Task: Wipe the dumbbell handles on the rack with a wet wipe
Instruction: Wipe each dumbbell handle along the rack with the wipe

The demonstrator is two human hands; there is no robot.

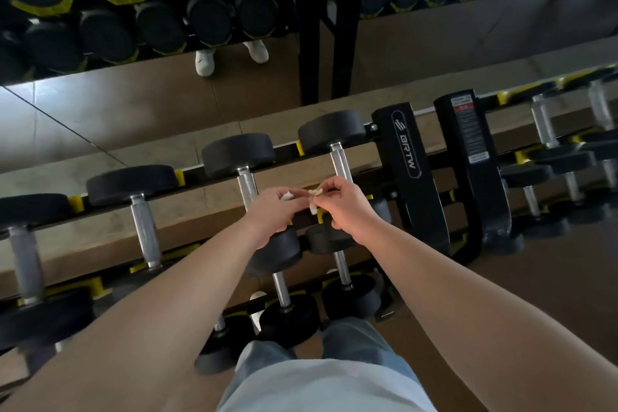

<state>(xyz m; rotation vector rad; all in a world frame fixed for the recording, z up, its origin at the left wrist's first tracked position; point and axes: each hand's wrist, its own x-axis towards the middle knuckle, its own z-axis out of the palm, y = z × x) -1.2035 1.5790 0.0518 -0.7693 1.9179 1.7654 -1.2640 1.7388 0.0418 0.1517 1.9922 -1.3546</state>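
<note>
Closest to you, below your jeans (329, 385), the lower shelf of the rack carries two small dumbbells whose short bars (281, 289) sit bare between their black ends. Above them your forearms meet over the rack. Your left hand (272, 214) has its fingers curled round one bunched end of the wet wipe (315, 192), and your right hand (349, 207) pinches the other end between thumb and fingertips, with a small tail of it hanging below. The wipe is held in the air between both hands, above the gap between the shelves, and touches no metal. By the look of it you are at the readying step, pulling the wipe open, and no wiping is under way. Just beyond your knuckles lie the upper shelf's handles: the nearest handle (340, 162) behind your right hand, the next handle (246, 184) behind your left, and two thicker ones further left. The next move calls for one hand to take the opened wipe, wrap it round the nearest handle and run it along the ridged metal from end to end. Beyond stands the black upright (409, 157) of the rack, and behind it a mirror (100, 117).
</note>
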